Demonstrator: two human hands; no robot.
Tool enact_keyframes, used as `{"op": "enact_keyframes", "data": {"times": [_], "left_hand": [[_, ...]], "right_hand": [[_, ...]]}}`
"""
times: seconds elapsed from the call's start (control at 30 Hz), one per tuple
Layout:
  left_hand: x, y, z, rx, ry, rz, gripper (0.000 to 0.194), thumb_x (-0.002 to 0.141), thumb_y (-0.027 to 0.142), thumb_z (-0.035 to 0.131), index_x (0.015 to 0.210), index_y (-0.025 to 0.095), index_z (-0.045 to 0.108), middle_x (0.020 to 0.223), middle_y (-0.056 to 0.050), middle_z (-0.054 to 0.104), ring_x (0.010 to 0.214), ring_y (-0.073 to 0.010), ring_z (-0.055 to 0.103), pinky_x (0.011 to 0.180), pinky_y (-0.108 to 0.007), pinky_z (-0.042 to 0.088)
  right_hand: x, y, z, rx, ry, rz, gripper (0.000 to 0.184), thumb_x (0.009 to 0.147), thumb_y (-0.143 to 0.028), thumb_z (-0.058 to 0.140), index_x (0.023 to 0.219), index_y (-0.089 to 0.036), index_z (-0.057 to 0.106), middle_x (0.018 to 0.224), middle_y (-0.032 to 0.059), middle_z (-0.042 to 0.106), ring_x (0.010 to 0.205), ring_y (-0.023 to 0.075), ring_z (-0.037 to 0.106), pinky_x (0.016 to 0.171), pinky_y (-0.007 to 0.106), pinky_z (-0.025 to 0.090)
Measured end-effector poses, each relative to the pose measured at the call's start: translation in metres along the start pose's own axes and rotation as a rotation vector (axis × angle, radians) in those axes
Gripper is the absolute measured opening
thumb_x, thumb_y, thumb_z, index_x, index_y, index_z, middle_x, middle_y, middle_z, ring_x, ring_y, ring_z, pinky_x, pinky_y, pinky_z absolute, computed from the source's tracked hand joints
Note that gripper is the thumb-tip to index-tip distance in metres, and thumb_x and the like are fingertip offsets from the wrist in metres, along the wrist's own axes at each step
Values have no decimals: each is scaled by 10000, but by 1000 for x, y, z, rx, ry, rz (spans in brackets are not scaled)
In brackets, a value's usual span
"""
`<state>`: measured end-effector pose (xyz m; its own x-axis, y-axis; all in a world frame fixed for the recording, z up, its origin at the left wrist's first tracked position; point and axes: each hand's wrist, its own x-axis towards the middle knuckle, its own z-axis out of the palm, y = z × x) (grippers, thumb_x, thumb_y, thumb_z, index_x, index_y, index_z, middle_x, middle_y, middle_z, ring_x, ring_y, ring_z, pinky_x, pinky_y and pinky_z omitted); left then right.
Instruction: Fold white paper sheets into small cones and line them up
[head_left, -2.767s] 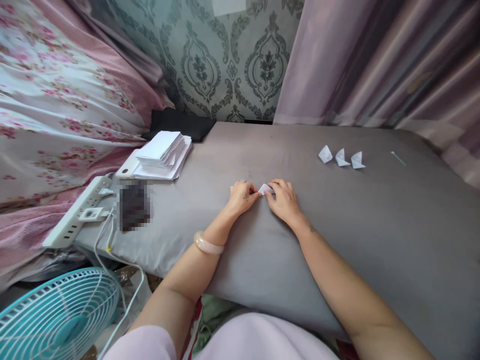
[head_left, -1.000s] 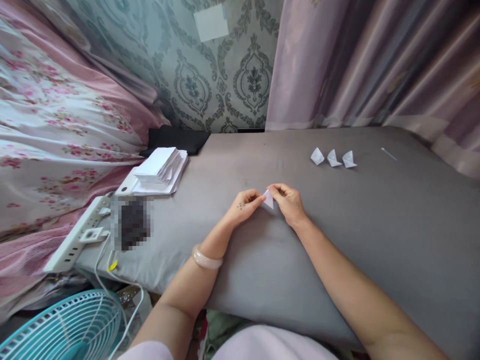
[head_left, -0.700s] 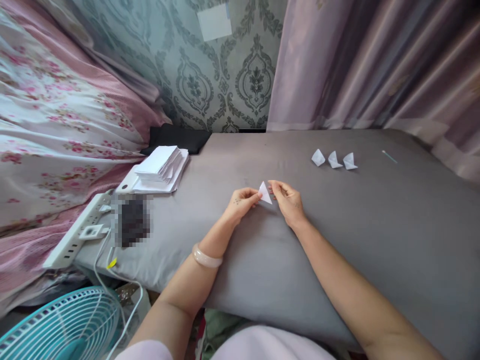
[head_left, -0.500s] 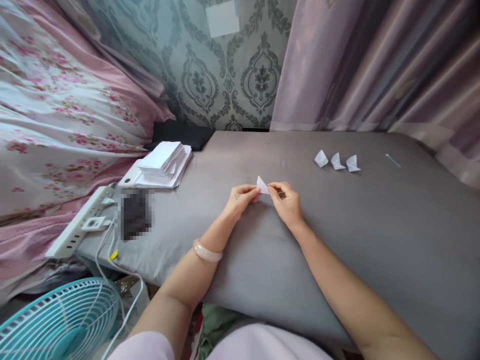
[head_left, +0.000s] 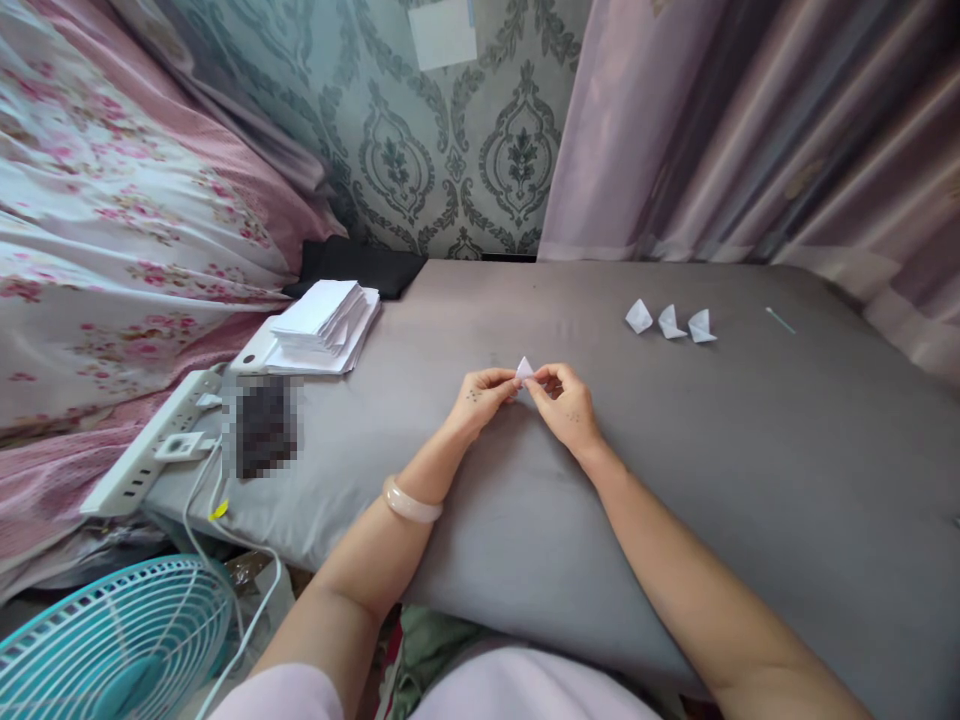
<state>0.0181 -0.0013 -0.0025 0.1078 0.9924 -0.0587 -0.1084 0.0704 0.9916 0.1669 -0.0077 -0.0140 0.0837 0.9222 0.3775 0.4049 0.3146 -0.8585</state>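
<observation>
A small piece of folded white paper [head_left: 525,368] is held up between my two hands over the grey-covered table, its pointed tip upward. My left hand [head_left: 485,396] pinches its left side with thumb and fingers. From the right, my right hand [head_left: 564,404] grips it too, the thumb pressed against the paper's front. Fingers cover the lower part of the paper. To the right at the back, three folded white paper shapes [head_left: 670,322] stand in a row, apart from my hands.
A stack of white paper [head_left: 319,320] lies at the back left by a black item [head_left: 360,265]. Along the left edge is a white power strip [head_left: 150,445] with cables. A teal fan [head_left: 120,640] stands below. A thin stick [head_left: 781,320] lies far right.
My right hand has shifted slightly left, its thumb now over the front of the paper. The paper has turned, and less of it shows. The view has moved a little.
</observation>
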Motion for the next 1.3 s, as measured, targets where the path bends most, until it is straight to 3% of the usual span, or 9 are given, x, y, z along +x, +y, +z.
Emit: {"op": "enact_keyframes", "data": {"times": [0.63,0.9,1.1,1.3], "left_hand": [[0,-1,-1,49,10,-18,215,687,276,727,825,113,754,695,-32,675,602,-86,514,623,-223,409],[5,-14,-2,225,96,50,221,743,290,667,851,112,739,704,-42,684,611,-111,552,591,-221,419],[6,-18,-4,389,153,137,214,770,279,642,878,119,733,752,-52,705,669,-131,589,612,-221,425],[3,-13,-3,415,118,150,207,779,286,653,878,123,732,764,-56,712,664,-130,592,616,-219,431]], "right_hand": [[1,2,-2,42,-76,62,181,764,-363,651,811,-209,569,727,-4,607,627,135,521,651,287,437],[-3,-1,1,-39,-56,-49,124,798,-330,630,771,-212,601,791,13,626,627,127,509,663,278,435],[-5,-3,2,-64,-83,68,160,796,-380,626,792,-220,617,720,8,659,607,144,554,668,297,451],[0,-3,3,133,-77,212,262,734,-421,669,862,-198,617,825,55,710,691,169,634,705,318,487]]}}
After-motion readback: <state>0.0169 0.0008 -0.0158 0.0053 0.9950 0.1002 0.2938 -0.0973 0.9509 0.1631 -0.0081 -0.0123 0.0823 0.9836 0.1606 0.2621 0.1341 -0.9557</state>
